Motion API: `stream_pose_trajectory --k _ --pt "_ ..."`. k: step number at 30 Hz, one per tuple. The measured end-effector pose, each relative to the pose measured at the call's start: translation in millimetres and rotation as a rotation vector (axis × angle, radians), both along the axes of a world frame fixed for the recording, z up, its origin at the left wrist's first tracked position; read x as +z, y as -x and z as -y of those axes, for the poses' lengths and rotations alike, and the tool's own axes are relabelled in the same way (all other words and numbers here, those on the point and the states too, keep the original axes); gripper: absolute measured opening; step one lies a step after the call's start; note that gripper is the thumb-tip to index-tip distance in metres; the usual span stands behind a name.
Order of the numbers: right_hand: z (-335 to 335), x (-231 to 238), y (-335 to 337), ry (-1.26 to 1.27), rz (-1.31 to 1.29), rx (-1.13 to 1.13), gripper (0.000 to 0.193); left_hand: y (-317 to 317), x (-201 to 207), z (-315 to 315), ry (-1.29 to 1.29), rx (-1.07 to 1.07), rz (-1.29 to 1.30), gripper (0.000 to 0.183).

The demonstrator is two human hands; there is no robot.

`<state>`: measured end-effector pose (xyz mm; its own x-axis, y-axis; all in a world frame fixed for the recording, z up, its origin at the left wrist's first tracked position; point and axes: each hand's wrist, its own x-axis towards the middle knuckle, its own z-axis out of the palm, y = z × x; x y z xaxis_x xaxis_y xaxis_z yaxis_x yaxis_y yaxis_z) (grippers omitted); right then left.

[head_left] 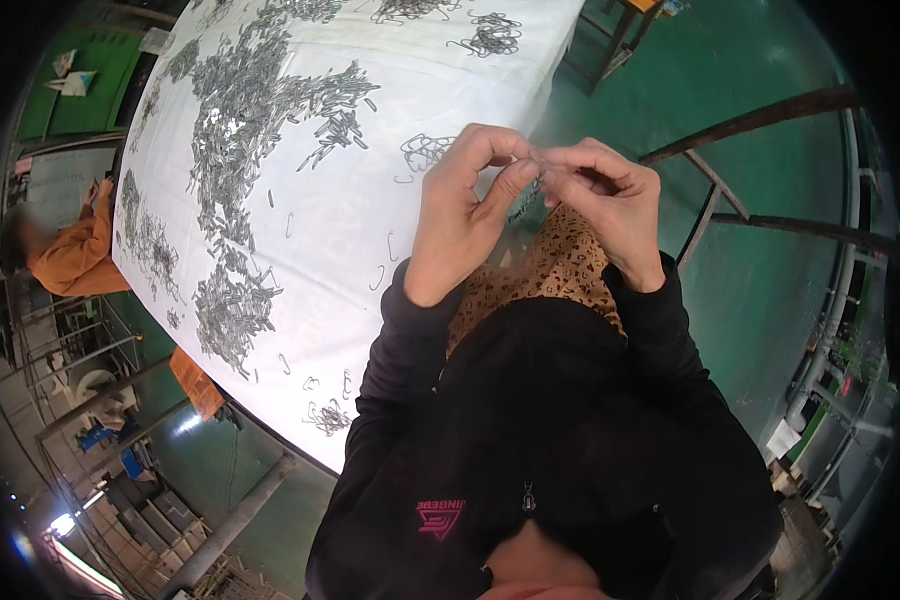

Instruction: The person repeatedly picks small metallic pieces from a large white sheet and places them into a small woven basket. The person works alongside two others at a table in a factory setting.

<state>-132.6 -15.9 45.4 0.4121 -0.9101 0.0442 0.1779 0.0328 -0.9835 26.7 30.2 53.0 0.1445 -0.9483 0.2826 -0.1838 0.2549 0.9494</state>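
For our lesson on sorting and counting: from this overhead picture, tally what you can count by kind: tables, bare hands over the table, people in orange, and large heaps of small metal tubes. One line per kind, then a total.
White-covered table: 1
Bare hands, left hand and right hand: 2
Person in orange: 1
Large heaps of metal tubes: 1, loosely spread
Total: 5

Both hands raised together, fingertips meeting

The left hand (460, 215) and right hand (610, 205) come up side by side from black sleeves, wrists bent inward. Each hand's thumb and forefinger are pinched, and the two pinches touch at the fingertips (528, 165); the other fingers curl loosely behind them.
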Motion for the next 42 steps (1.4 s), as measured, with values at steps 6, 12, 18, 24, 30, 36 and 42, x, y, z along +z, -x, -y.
stream_pose_trajectory --k 6,12,18,24,30,36,42 --pt "3.8 -0.8 -5.1 0.076 0.01 -0.027 0.019 3.1 0.6 12.4 0.092 0.071 0.107 0.01" --pt "24.6 28.8 -0.6 0.374 0.021 -0.184 0.017 20.7 41.9 48.1 0.213 0.082 0.04 0.01" --pt "35.2 115.5 49.8 0.702 0.085 -0.343 0.016 66.6 129.0 72.0 0.51 -0.13 0.055 0.014" --pt "6.5 190.5 91.1 0.849 0.275 -0.524 0.024 68.6 98.1 86.2 0.159 -0.26 -0.208 0.018" --pt "-25.2 247.5 174.9 1.109 -0.023 -0.7 0.022 77.5 -84.7 140.6 -0.019 -0.719 0.18 0.016" --pt "-54.6 263.1 226.1 1.085 -0.044 -0.974 0.017 17.2 -238.1 138.3 -0.639 -0.668 0.366 0.02" --pt "-86.5 290.6 288.5 1.034 -0.056 -1.233 0.016 -0.9 -271.0 142.6 -0.388 -0.514 0.456 0.015"
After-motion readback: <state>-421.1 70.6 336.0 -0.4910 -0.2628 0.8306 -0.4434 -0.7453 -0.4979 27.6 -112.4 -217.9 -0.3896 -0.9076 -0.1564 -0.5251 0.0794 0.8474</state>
